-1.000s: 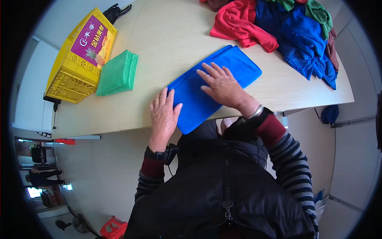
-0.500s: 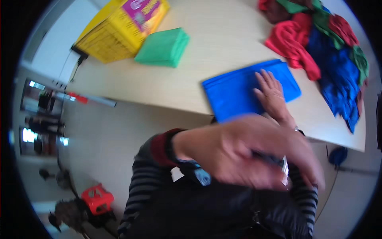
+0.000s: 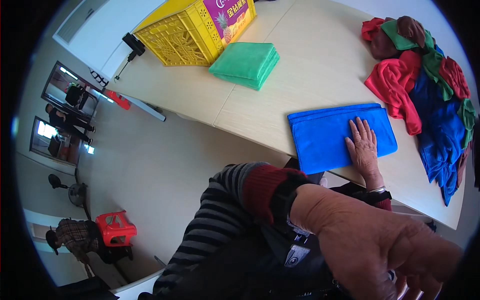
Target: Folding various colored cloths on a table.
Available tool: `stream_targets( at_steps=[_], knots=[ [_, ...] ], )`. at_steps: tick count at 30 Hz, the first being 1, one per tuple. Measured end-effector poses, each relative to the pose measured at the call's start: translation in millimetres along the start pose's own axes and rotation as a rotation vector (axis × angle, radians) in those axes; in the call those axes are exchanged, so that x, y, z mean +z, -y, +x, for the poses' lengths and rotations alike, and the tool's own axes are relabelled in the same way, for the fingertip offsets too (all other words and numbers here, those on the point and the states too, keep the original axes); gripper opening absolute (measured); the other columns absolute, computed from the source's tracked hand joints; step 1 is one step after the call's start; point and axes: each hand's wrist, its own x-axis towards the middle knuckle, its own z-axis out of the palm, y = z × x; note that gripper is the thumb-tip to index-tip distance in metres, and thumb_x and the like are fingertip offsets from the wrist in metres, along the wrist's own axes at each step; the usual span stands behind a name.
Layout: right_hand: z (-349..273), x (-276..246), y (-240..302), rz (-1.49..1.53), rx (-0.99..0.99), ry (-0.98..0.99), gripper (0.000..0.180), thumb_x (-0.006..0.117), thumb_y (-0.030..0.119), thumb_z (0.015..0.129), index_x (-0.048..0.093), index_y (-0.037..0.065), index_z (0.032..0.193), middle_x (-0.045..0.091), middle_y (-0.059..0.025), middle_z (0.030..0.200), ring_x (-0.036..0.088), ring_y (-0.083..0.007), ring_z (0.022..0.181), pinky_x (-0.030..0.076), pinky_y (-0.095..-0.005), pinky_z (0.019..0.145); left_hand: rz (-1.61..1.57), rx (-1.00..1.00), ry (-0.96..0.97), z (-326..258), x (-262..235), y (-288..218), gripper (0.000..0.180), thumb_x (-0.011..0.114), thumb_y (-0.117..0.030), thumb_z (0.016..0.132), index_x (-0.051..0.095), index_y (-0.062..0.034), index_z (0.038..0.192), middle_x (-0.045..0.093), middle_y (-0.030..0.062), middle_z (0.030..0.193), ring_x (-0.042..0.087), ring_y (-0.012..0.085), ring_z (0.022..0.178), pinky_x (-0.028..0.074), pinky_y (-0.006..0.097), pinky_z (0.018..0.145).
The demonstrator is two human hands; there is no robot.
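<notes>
A folded blue cloth [image 3: 320, 137] lies on the table's near edge, with one corner past the edge. My right hand [image 3: 364, 149] rests palm down on it, fingers stretched out and holding nothing. Close to the camera at the lower right is my left hand [image 3: 370, 245], its arm in a striped sleeve with a red cuff crossing my body. Its fingers are loosely bent and apart, partly cut off by the picture's rim; no held thing shows. Beyond the blue cloth, toward the left, sits a folded green cloth stack [image 3: 245, 62].
A yellow plastic crate [image 3: 182, 37] stands on the table [image 3: 310, 50] behind the green stack. Rumpled red, green, brown and blue cloths [image 3: 440, 120] are heaped at the right. On the floor at left are a red stool [image 3: 116, 228] and a bending person [image 3: 77, 237]; another person [image 3: 67, 122] stands farther off.
My left hand has swept rightward, from in front of my body to the lower right rim. My right hand stays flat on the blue cloth. The whole view has shifted.
</notes>
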Motion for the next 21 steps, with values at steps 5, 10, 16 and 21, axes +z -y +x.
stream_targets(
  at_steps=[5, 10, 16, 21],
  knots=[
    [3.1, 5.4, -8.0, -0.035, -0.001, -0.034, 0.058, 0.046, 0.043, 0.103, 0.04, 0.016, 0.153, 0.034, -0.011, 0.161, 0.025, -0.031, 0.151, 0.015, -0.0501, 0.123, 0.227, -0.191, 0.006, -0.1, -3.5, -12.0, 0.031, 0.061, -0.014, 0.094, 0.058, -0.0012, 0.122, 0.064, 0.011, 0.105, 0.066, 0.0243, 0.094, 0.053, 0.036, 0.082],
    [-3.4, 5.9, -9.4, -0.061, 0.056, -0.062, 0.059, 0.051, 0.043, 0.1, 0.042, 0.016, 0.152, 0.035, -0.0107, 0.16, 0.027, -0.0307, 0.15, 0.017, -0.0509, 0.122, 0.483, -0.378, 0.024, -9.0, -10.0, -24.6, 0.013, 0.062, -0.006, 0.094, 0.064, -0.0021, 0.106, 0.065, 0.0111, 0.097, 0.064, 0.0268, 0.091, 0.05, 0.035, 0.082],
    [-5.3, 10.9, -6.9, 0.097, -0.011, -0.106, 0.058, 0.058, 0.039, 0.096, 0.047, 0.015, 0.147, 0.04, -0.0111, 0.156, 0.03, -0.0331, 0.148, 0.02, -0.0529, 0.12, 1.355, -0.673, -0.44, -92.6, -40.4, -63.1, 0.009, 0.061, 0.004, 0.092, 0.065, -0.0008, 0.098, 0.066, 0.0099, 0.098, 0.065, 0.0227, 0.093, 0.051, 0.032, 0.083],
    [-11.0, -20.2, -23.8, 0.396, -0.003, -0.116, 0.05, 0.065, 0.031, 0.095, 0.055, 0.013, 0.14, 0.052, -0.0133, 0.145, 0.047, -0.0297, 0.136, 0.034, -0.0453, 0.113, 1.452, -0.681, -0.861, -115.3, -32.2, -101.4, 0.007, 0.057, -0.001, 0.096, 0.064, -0.0011, 0.097, 0.064, 0.007, 0.097, 0.061, 0.0149, 0.094, 0.049, 0.03, 0.088]
  ],
)
